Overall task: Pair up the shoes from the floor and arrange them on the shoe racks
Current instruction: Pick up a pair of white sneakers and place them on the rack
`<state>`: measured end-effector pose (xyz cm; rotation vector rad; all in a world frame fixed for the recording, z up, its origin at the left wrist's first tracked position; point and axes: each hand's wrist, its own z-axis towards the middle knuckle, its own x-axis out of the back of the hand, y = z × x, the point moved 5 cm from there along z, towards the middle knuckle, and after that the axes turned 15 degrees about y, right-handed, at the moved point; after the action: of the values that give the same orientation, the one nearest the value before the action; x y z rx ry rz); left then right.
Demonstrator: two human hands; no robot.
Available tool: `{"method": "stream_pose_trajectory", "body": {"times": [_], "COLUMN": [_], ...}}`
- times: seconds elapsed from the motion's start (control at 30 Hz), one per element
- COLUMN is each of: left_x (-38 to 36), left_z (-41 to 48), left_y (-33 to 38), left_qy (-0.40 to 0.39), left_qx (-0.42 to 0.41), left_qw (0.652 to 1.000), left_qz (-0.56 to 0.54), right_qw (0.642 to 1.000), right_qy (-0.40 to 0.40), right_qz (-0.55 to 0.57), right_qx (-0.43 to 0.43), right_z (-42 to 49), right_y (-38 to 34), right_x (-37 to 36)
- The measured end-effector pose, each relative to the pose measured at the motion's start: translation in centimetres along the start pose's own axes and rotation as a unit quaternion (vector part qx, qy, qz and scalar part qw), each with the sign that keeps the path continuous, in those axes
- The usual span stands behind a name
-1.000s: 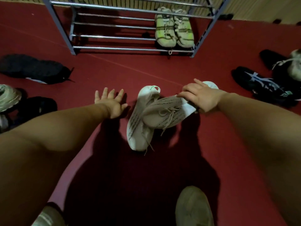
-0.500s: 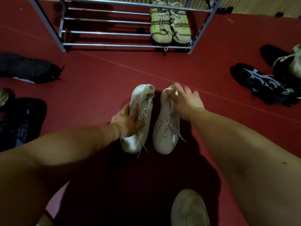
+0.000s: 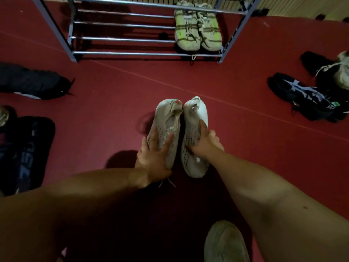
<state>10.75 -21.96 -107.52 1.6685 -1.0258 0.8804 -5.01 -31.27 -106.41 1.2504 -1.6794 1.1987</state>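
Two white perforated sneakers sit side by side above the red floor, heels pointing away from me. My left hand (image 3: 156, 154) grips the left white sneaker (image 3: 167, 120) around its toe end. My right hand (image 3: 204, 142) grips the right white sneaker (image 3: 194, 114) at its middle, thumb across the top. Shadows on the floor to the left suggest both shoes are lifted. The metal shoe rack (image 3: 132, 52) stands ahead, with a pair of yellow-green sneakers (image 3: 197, 31) on the right end of its bottom shelf.
A black shoe (image 3: 32, 82) lies on the floor at left, with a dark shoe (image 3: 24, 148) below it. At right lie a black and blue sneaker (image 3: 302, 97) and a grey-white shoe (image 3: 341, 69). My own foot (image 3: 224, 242) shows at the bottom.
The right hand set its sneaker down beside the other, then slid to the shoe's middle. The left hand came in and took the left sneaker. Both shoes now look raised.
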Motion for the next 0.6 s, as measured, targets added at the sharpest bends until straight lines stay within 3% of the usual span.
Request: {"method": "stream_pose_trajectory", "body": {"times": [0.33,0.47,0.6], "left_x": [3.0,3.9,3.6], "left_z": [4.8,6.4,6.6], "left_y": [-1.3,-3.9,-5.9], "left_qy": [0.087,0.149,0.121], "left_qx": [0.029,0.079,0.096], "left_qw": [0.996,0.984,0.986], "left_qz": [0.017,-0.054,-0.068], "right_qw": [0.987,0.984,0.997], "right_qy": [0.096,0.106,-0.003], "right_qz": [0.088,0.137,0.075], "right_qx": [0.098,0.03,-0.005], "right_z": [4.4,4.6,1.6], "right_y": [-4.4,-4.1,-3.4], "right_x": [0.1,-0.4,-3.0]}}
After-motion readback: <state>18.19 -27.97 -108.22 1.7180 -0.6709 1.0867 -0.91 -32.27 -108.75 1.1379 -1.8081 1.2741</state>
